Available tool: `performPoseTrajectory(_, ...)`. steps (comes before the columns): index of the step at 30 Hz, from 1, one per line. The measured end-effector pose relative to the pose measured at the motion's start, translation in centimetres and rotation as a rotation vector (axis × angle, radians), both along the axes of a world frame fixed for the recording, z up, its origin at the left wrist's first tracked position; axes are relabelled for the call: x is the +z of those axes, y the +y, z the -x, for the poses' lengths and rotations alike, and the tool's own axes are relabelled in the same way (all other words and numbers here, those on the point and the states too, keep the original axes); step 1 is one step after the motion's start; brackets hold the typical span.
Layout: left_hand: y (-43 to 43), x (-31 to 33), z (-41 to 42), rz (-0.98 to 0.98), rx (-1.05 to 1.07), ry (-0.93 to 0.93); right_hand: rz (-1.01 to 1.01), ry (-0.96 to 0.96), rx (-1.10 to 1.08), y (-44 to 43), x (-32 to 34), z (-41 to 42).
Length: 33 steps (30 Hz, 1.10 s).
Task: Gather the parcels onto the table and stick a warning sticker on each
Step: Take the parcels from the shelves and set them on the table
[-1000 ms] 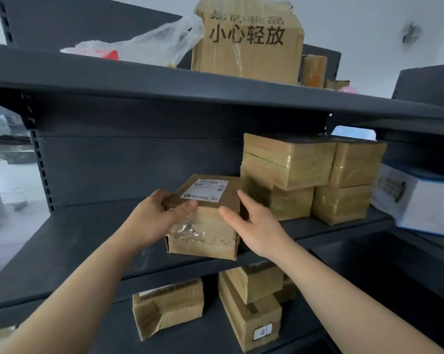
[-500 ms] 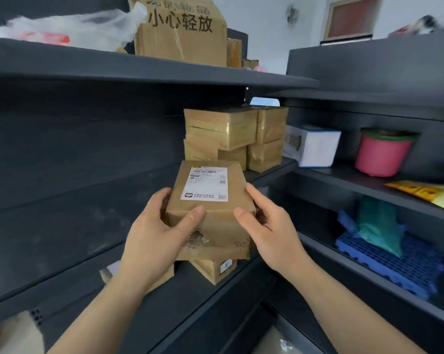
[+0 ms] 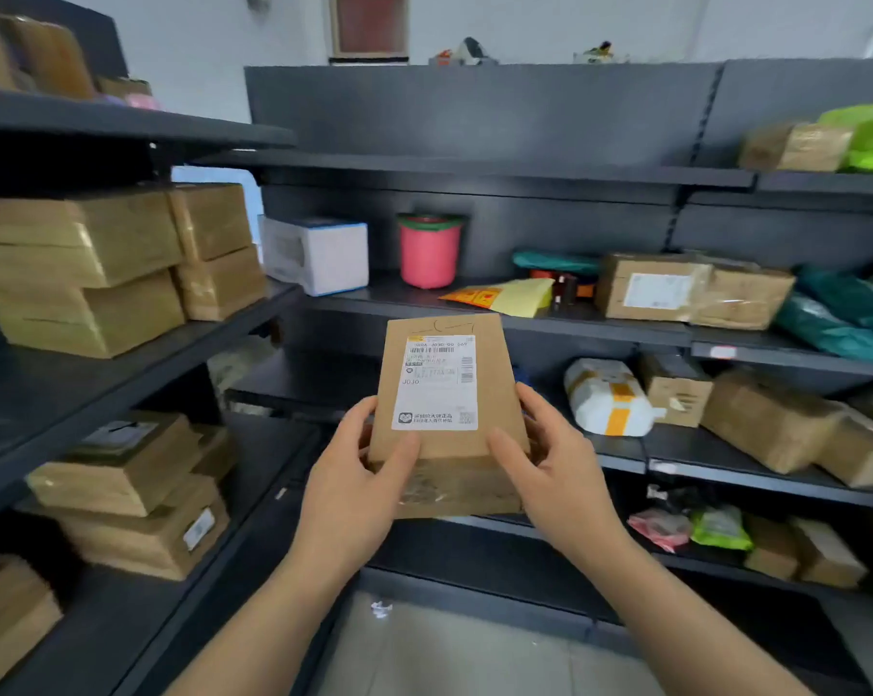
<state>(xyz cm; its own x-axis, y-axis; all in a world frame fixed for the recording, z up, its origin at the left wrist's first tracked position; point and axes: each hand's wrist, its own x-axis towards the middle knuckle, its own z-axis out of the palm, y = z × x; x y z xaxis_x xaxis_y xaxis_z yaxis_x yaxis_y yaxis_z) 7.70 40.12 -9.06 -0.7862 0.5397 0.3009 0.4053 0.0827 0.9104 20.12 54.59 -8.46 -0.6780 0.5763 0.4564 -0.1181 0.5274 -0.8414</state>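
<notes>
The cardboard parcel (image 3: 447, 394), its white shipping label (image 3: 437, 384) facing up, is held in mid-air in front of the dark shelves (image 3: 600, 330). The left hand (image 3: 354, 489) and right hand (image 3: 560, 474) grip its lower sides, fingers (image 3: 542, 411) curled behind and thumbs on top. A pink bucket (image 3: 428, 253) and a white box (image 3: 319, 253) stand on the shelf beyond.

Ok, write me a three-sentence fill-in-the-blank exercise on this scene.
1. The left hand and right hand hold a cardboard parcel whose label is ____.
2. The bucket on the shelf has a ____ body.
3. The white box stands to the bucket's ____.
Missing words: white, pink, left.
</notes>
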Motion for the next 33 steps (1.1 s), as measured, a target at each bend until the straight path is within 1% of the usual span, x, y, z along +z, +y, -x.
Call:
performPoseTrajectory(5, 9.7, -1.5, -8.2, 0.051, -0.312, -0.039, -0.024, -0.077, -0.287, 6.6, -1.9, -11.4)
performPoseTrajectory(8, 15.2, -2.3, -14.2, 0.075, -0.457, -0.054, -0.072, -0.173, -0.497, 10.1, -3.4, -19.0)
performPoseTrajectory(11, 20.4, -3.0, -20.5, 0.106, -0.607, -0.03, -0.1, -0.243, -0.643, 13.1, -4.5, -26.6)
performPoseTrajectory(14, 25.3, -4.1, -26.8, 0.138, -0.741, 0.011, -0.09, -0.275, -0.778, 15.6, -5.7, -33.9)
performPoseTrajectory(22, 34.7, -7.8, -42.8, 0.214, -1.088, 0.044, 0.001, -0.361, -1.118, 18.1, -8.6, -50.5)
performPoseTrajectory(27, 39.1, -10.2, -51.7, 0.274, -1.31, 0.053, 0.118, -0.398, -1.326, 18.2, -10.9, -58.3)
performPoseTrajectory(33, 44.4, -12.3, -61.5, 0.305, -1.527, 0.133, 0.247, -0.429, -1.526, 19.7, -13.3, -66.0)
